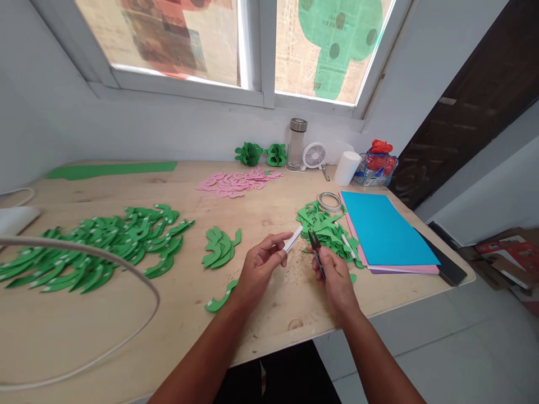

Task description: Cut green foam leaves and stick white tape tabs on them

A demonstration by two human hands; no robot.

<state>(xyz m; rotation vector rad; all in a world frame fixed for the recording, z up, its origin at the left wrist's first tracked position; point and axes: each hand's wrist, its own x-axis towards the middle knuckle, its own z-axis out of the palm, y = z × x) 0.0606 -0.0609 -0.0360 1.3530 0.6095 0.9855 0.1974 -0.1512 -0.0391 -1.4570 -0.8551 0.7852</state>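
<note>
My left hand [261, 265] pinches a narrow white strip [293, 238] between thumb and fingers, its free end pointing up and right. To its right, my right hand [334, 278] is closed on dark scissors [315, 247], whose tips point up near the strip without touching it. A curved green piece with white patches [222, 298] lies beside my left wrist. Left of my hands is a small stack of green cutouts [219, 247]. Green scraps [326, 224] are heaped just beyond my right hand.
Many green curved pieces [96, 247] spread over the left, with a pale cable [147, 280] arching in front. Pink cutouts [240, 182], a glass bottle [296, 145] and a small fan [314, 155] stand or lie behind. Blue sheets [387, 227] are right, by a tape roll [329, 201].
</note>
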